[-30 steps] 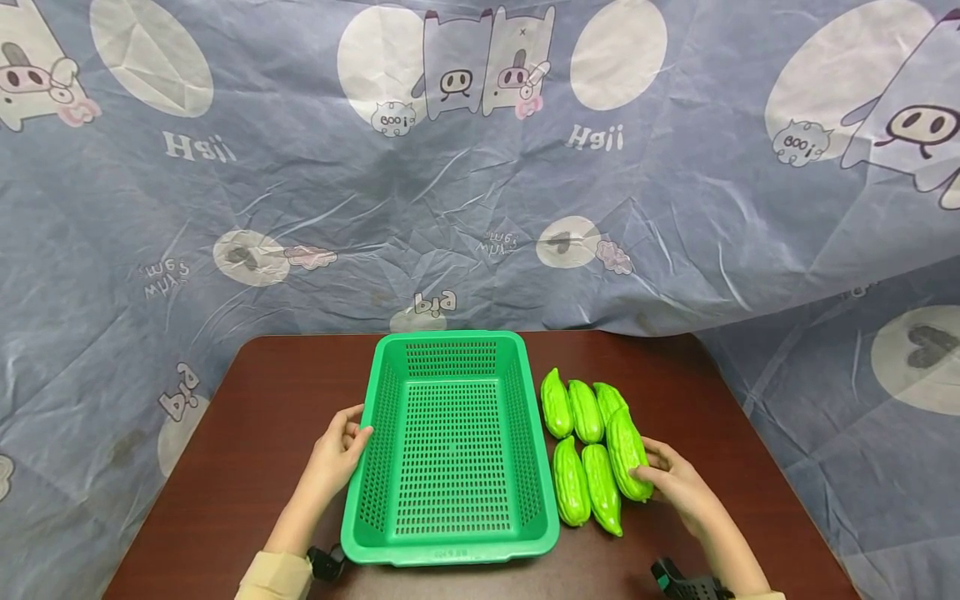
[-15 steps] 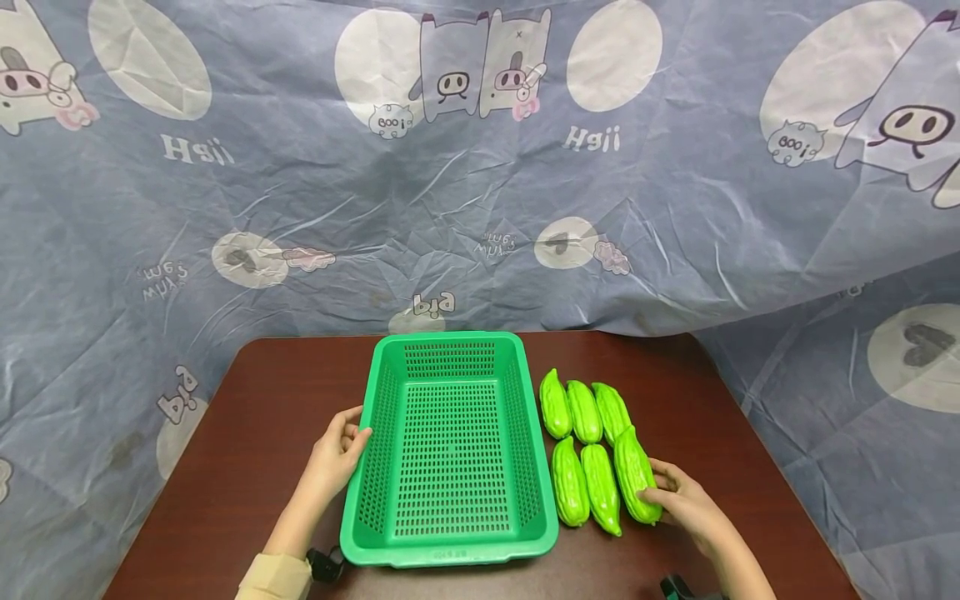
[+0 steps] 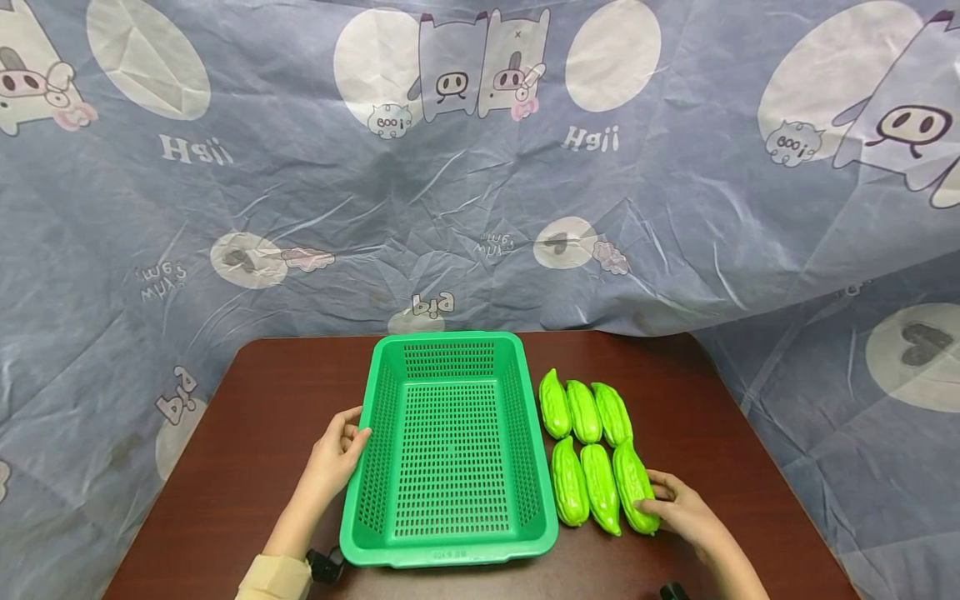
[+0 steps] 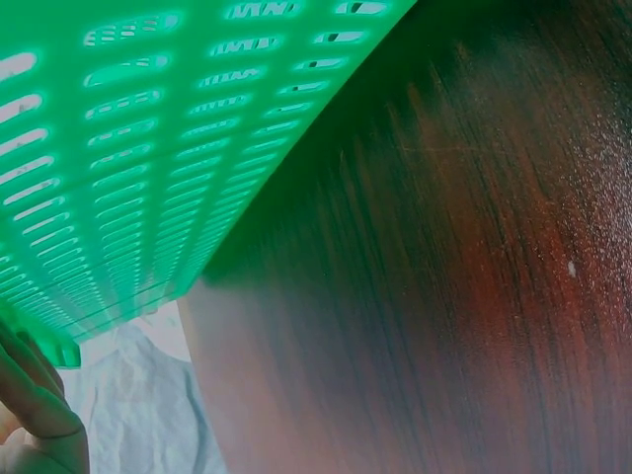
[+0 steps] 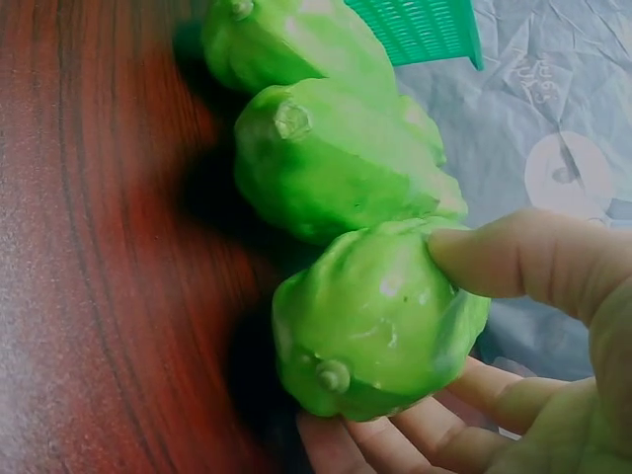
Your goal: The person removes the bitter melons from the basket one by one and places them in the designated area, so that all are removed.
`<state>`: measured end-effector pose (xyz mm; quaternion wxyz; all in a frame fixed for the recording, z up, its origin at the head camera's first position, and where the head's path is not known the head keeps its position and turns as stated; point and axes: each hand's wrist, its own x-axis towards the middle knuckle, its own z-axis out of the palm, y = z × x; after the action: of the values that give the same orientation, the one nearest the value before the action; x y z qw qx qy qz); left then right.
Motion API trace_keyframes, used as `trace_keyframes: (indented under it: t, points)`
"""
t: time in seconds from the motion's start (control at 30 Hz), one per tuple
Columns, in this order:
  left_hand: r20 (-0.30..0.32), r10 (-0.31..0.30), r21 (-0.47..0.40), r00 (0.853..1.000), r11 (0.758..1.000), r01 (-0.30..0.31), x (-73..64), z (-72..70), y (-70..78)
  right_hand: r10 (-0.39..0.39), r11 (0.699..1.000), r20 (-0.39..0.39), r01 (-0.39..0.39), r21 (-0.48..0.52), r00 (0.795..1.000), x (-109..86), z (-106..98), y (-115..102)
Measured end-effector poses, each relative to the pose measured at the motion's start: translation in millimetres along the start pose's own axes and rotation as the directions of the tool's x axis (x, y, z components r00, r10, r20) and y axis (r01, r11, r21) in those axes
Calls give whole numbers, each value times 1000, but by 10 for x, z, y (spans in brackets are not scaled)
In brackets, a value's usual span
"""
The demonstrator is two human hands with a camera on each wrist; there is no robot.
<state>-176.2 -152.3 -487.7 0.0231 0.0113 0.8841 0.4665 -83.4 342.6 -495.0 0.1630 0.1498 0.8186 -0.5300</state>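
My right hand [image 3: 681, 510] holds a bright green bitter gourd [image 3: 632, 483] at the near right corner of a group of gourds. In the right wrist view the thumb [image 5: 494, 255] lies on top of this gourd and the other fingers [image 5: 434, 434] reach round its lower side. Two more gourds lie left of it in the near row, one beside it [image 3: 601, 487] and one by the basket [image 3: 570, 483]. Three form the far row, such as the middle gourd [image 3: 584, 412]. My left hand [image 3: 335, 450] grips the left rim of a green plastic basket [image 3: 450, 556], which has nothing in it.
The basket and gourds stand on a dark reddish-brown table [image 3: 285, 400]. A blue-grey cloth [image 3: 465, 200] with cartoon prints hangs behind the table's far edge and down its right side. The basket's right wall is close beside the gourds.
My right hand has moved toward the near edge and lowered the gourd from overlapping the far row into place at the right end of the near row. The left hand stays on the basket.
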Motion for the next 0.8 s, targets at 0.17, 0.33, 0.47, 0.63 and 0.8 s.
trace_keyframes:
  t: [0.17,0.33,0.47,0.63,0.8]
  points:
    - [-1,2,-4,1000,1000,-2,-2,-1,-8,4,1000,11,-4,-9,1000,17,-3,1]
    - [-3,7,-6,1000,1000,-7,2,0,-9,11,999,21,-10,-43,1000,34,-11,21]
    - [-3,5,-6,1000,1000,-5,3,3,-5,22,999,-8,-22,-44,1000,36,10,24]
    - [-4,-1,-3,1000,1000,1,3,5,1,31,998,-35,-32,-48,999,25,46,28]
    - [-3,-7,-8,1000,1000,7,7,9,2,35,998,-47,-37,-45,998,32,53,25]
